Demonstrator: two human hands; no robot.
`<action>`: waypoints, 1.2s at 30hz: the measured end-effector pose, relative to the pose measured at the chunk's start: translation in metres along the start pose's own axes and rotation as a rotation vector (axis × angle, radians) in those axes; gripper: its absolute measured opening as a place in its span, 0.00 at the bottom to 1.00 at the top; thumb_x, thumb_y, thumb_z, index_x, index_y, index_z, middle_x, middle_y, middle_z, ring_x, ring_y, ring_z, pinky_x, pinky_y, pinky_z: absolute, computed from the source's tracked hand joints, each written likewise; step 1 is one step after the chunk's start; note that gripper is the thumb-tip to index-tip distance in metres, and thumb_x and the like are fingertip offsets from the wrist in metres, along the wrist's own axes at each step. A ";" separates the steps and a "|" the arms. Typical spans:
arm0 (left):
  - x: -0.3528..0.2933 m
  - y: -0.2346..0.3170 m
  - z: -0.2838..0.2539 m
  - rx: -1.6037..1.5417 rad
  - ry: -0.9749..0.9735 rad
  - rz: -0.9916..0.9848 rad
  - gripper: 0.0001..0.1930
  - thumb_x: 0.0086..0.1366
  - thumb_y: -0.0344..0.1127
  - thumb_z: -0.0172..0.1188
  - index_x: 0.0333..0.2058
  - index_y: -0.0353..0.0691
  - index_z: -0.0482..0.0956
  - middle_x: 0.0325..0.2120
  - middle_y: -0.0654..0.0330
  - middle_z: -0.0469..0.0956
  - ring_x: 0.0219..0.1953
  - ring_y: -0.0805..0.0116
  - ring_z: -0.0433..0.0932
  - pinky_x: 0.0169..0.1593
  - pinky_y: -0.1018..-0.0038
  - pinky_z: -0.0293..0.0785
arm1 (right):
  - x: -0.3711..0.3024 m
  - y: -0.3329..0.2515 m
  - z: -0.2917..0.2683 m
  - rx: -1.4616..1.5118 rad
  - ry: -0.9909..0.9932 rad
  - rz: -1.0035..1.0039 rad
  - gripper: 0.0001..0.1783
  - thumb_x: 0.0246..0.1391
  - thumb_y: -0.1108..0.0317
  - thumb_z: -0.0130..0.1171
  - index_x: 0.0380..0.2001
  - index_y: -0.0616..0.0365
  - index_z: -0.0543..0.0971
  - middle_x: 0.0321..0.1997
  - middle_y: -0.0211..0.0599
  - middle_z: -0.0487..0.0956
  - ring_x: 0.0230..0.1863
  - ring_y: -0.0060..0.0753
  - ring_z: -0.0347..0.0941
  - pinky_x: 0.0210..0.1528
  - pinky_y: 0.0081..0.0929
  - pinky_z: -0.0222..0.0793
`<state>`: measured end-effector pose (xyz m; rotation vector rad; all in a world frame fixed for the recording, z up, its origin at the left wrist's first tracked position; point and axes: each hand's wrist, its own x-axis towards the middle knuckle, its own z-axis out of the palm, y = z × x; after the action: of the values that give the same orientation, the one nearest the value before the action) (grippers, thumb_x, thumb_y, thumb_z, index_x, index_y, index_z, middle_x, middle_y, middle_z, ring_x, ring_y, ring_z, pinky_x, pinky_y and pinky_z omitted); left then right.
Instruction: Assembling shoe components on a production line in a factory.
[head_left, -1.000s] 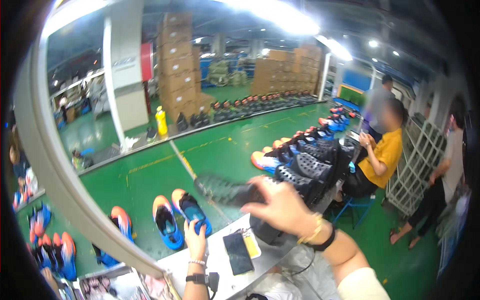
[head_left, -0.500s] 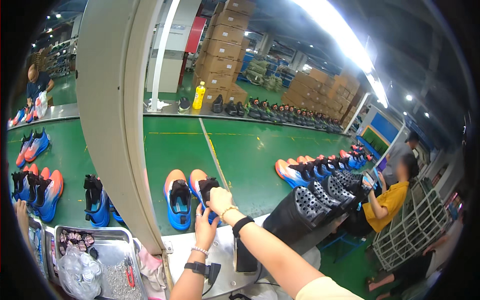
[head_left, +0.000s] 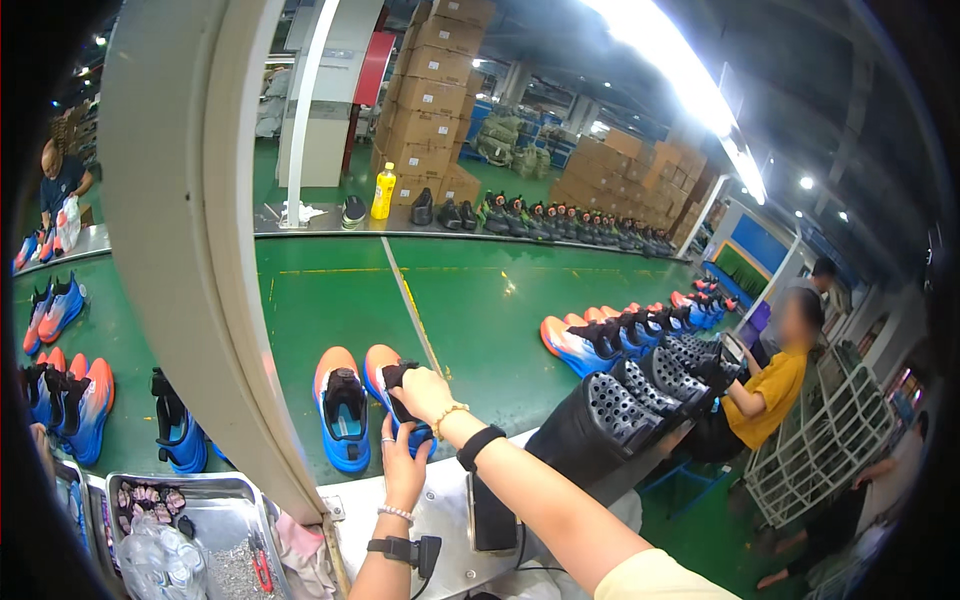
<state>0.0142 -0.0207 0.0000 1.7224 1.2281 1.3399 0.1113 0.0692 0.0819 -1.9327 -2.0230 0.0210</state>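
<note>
So right up near me there's a bare metal table with a black phone lying flat on it, just to the right of the left forearm. Over on the near left is a metal tray with a clear plastic bag, some small pinkish bits and a red-handled tool in it. A bit farther in, the left hand has its fingers closed in on the blue heel of an orange-and-blue shoe, keeping hold of it from the near side. The right hand is bent over the top of that same shoe, fingers curled in at the dark opening; they hide what's under them, so I can't tell if they're pinching anything. That shoe sits at the near edge of the green surface, toe pointing away, with the other shoe of matching colours just beside it on the left. Off to the right is a bunch of black perforated footwear, and past it a long row of orange-and-blue shoes. A person in a yellow top sits to the right of those. Way at the far side there's a yellow bottle, a line of dark shoes, and tall stacks of cardboard boxes behind.
</note>
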 end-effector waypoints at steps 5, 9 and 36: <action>-0.003 -0.010 -0.003 -0.058 0.010 -0.031 0.17 0.54 0.30 0.66 0.43 0.40 0.74 0.62 0.44 0.61 0.55 0.38 0.69 0.57 0.57 0.67 | -0.002 -0.001 0.007 0.018 -0.019 -0.033 0.17 0.53 0.58 0.58 0.28 0.64 0.83 0.31 0.54 0.82 0.35 0.54 0.81 0.40 0.44 0.78; -0.010 -0.009 -0.003 -0.049 0.064 -0.077 0.17 0.52 0.30 0.67 0.41 0.39 0.74 0.61 0.41 0.63 0.55 0.38 0.69 0.56 0.57 0.67 | 0.003 -0.001 0.022 0.068 -0.036 -0.018 0.20 0.55 0.53 0.58 0.30 0.63 0.82 0.31 0.55 0.81 0.36 0.56 0.79 0.42 0.46 0.76; 0.012 -0.033 0.007 0.063 0.293 0.116 0.25 0.59 0.29 0.61 0.55 0.30 0.68 0.54 0.46 0.71 0.57 0.50 0.68 0.64 0.63 0.58 | -0.334 0.141 -0.015 0.718 0.445 0.363 0.18 0.61 0.59 0.57 0.25 0.64 0.80 0.15 0.51 0.73 0.15 0.40 0.73 0.19 0.34 0.60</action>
<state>0.0123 0.0030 -0.0263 1.7054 1.3582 1.6853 0.2562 -0.2481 -0.0163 -1.6090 -1.1401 0.3266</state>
